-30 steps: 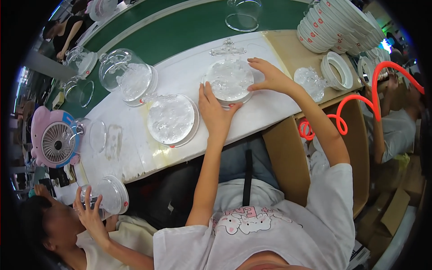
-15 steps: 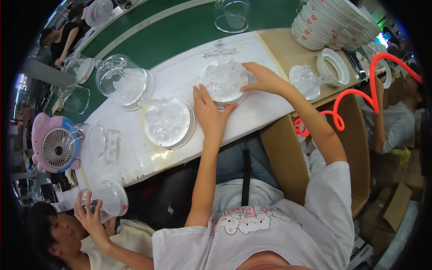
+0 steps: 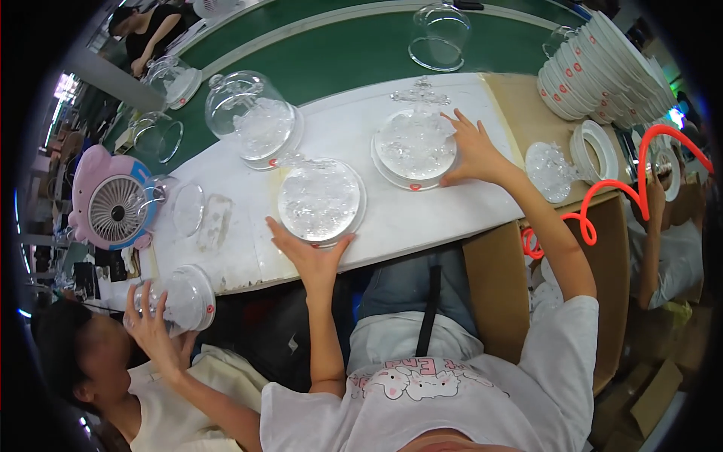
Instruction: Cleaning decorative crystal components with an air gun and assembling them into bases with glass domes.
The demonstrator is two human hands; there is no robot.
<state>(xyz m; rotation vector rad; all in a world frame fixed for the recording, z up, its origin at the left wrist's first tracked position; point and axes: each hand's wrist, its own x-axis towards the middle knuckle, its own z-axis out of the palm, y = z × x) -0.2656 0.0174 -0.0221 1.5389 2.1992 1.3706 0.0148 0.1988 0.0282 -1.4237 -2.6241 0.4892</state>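
Two round white bases topped with clear, crystal-like pieces lie before me on the white tabletop. My left hand [image 3: 312, 256], fingers and thumb spread, is at the front rim of the middle base [image 3: 320, 197]; whether it touches is unclear. At the right edge of the right base [image 3: 416, 147] is my right hand [image 3: 478, 151], its fingers and thumb apart along the rim. Behind that base sticks out a clear ornament [image 3: 420, 93] with spreading parts. Neither hand is lifting anything.
A clear dome [image 3: 256, 105] covers another base at left. Bare domes [image 3: 440, 38] stand farther back. White rings are stacked [image 3: 580, 75] at right, near a clear cluster [image 3: 548, 172] and red coiled hose [image 3: 587, 218]. A co-worker's hand [image 3: 154, 324] holds a domed piece; a pink fan [image 3: 113, 203] stands left.
My left hand has left the right base and moved left to the middle base's front edge. My right hand stays beside the right base. The whole view has shifted.
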